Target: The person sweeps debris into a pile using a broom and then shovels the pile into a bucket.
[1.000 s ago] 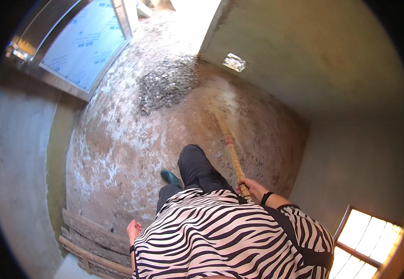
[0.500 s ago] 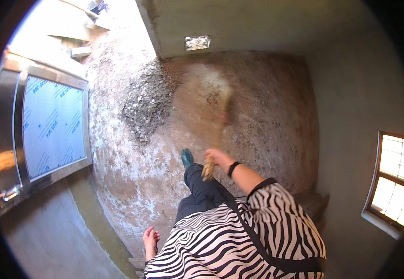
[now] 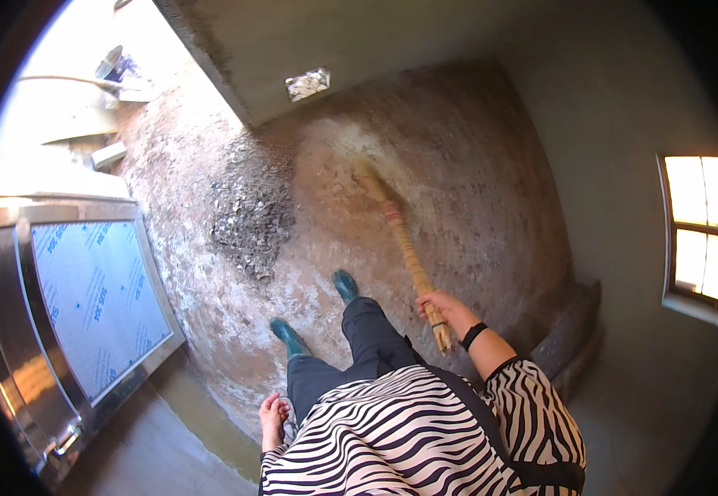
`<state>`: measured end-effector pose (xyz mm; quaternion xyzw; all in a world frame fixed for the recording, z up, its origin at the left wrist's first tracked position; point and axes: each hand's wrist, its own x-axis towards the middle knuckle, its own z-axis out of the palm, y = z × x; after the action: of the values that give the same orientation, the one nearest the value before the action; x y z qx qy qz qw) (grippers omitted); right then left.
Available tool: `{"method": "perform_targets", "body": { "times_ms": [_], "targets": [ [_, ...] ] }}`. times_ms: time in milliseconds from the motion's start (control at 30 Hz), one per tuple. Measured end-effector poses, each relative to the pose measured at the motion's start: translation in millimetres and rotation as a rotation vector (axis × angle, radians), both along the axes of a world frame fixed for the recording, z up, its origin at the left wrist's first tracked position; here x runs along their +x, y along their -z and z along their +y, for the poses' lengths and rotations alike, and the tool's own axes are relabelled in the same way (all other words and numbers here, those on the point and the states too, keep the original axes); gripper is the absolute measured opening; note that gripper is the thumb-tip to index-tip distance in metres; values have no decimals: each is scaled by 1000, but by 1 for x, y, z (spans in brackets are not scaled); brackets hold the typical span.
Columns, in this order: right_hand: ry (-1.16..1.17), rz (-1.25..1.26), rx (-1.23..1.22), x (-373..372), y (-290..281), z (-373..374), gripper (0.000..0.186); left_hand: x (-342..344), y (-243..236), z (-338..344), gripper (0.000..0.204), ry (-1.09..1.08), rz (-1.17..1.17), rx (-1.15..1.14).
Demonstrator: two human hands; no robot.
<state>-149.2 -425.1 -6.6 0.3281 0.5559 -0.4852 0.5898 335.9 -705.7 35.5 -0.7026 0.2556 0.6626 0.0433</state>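
Daylight glared white through the doorway (image 3: 69, 107) and window (image 3: 700, 227); the far wall (image 3: 408, 37) looked dim, the broom head (image 3: 368, 176) blurred, and fisheye distortion bent straight edges.

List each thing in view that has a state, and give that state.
Right hand: closed around the broom handle
Left hand: empty, fingers loosely curled
Straw broom: held slanted, far end blurred
Metal door: open, film-covered
Debris heap: loose, piled
Teal boots: worn
Window: bright; open or shut unclear

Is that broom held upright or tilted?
Tilted: the broom slants forward from the right hand, its blurred brush end ahead of the green boots.
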Motion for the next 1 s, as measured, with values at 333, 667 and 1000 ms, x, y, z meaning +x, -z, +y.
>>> {"method": "perform_targets", "body": {
  "times_ms": [333,667,1000],
  "targets": [
    [228,68,-200,145,121,-116,13,103,-19,-94,26,198,4,-39],
    [169,-109,-468,238,56,-239,13,251,7,-214,18,27,-195,-91],
    [303,-89,-77,252,75,-128,16,204,6,-179,25,161,111,-57]
  ]
}}
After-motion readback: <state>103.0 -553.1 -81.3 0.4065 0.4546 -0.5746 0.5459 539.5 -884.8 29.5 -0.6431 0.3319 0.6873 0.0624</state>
